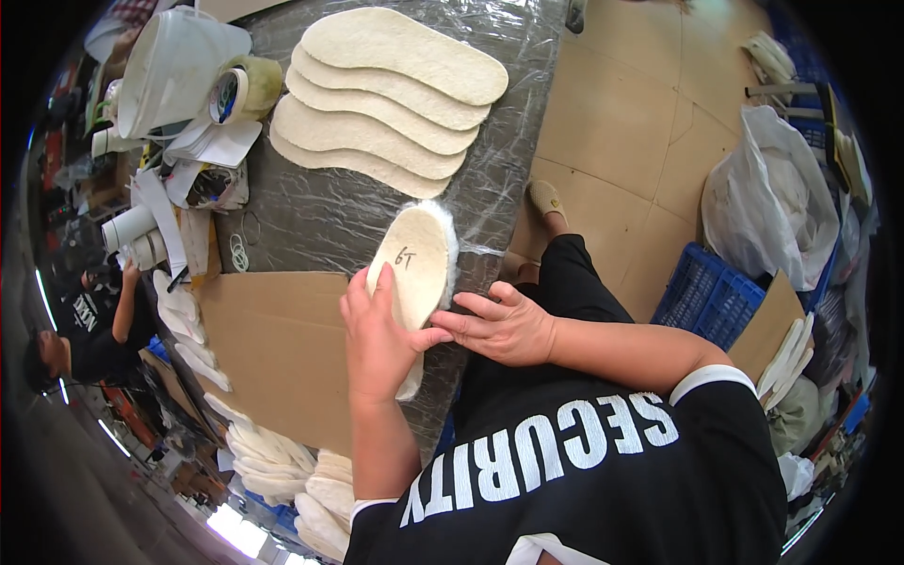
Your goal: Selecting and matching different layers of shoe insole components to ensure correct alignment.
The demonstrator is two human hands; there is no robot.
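Note:
A cream felt insole with fluffy white wool along its right edge lies over the near part of the table, a dark handwritten mark on its upper face. My left hand is closed on its left side, fingers across the face and thumb toward the right edge. A pale lower end shows below that hand; whether it belongs to a second insole, I cannot tell. At the fluffy edge, my right hand has its fingers apart, tips at or touching the wool, with nothing held. Beyond lie several overlapping cream insoles.
Plastic film covers the dark table. Brown cardboard lies at left, near piled white insoles. A white bucket and tape roll stand far left. Right, on the floor, are a blue crate and plastic bag. Another person is at left.

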